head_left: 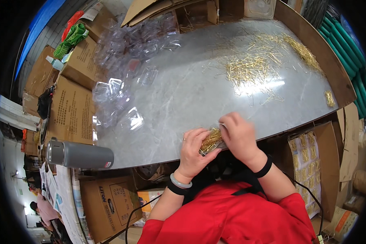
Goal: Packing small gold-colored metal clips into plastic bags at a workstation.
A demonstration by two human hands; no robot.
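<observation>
At the worktop (171, 93), the left grip (192, 150) clasped gold wire pieces (212, 140) beside the blurred right grip (239, 134), whose closure was unclear.

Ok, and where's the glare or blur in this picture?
Head view: bright glare streaks the tabletop around the gold wire pile's near side; clear plastic pieces glint; the right hand looks motion-blurred; table edges curve, corners go black.

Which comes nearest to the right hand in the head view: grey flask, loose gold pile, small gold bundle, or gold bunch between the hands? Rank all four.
From the right hand:
1. Gold bunch: just to its left.
2. Loose gold pile: farther up the table.
3. Small gold bundle: right edge.
4. Grey flask: far left.
</observation>
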